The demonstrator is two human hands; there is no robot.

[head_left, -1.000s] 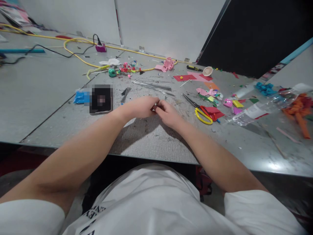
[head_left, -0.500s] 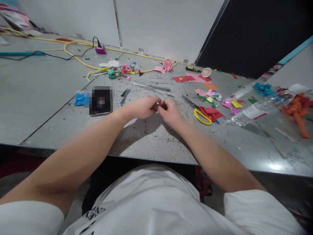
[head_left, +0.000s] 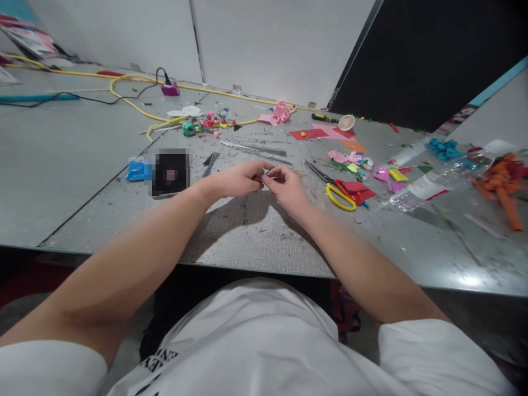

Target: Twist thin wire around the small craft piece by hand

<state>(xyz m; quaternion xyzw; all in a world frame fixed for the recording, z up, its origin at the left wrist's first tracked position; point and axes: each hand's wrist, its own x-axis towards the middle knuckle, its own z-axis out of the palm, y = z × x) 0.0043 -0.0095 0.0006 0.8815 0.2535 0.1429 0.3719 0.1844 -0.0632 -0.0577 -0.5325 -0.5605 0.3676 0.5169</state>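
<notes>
Thin metal wire (head_left: 269, 172) is pinched between left hand (head_left: 238, 180) and right hand (head_left: 287, 188), fingertips closed, its length running left-right.

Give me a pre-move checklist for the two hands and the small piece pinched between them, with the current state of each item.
1. Left hand pinching the small piece: ok, fingertips closed on it.
2. Right hand meeting it at the same spot: ok.
3. What the piece is: cannot tell, too small and mostly hidden.
4. Both hands over the table: ok; whether they rest on it, cannot tell.
5. Yellow-handled scissors apart from the right hand: ok, lying to its right.
6. Wire strands beyond the hands, untouched: ok.
</notes>
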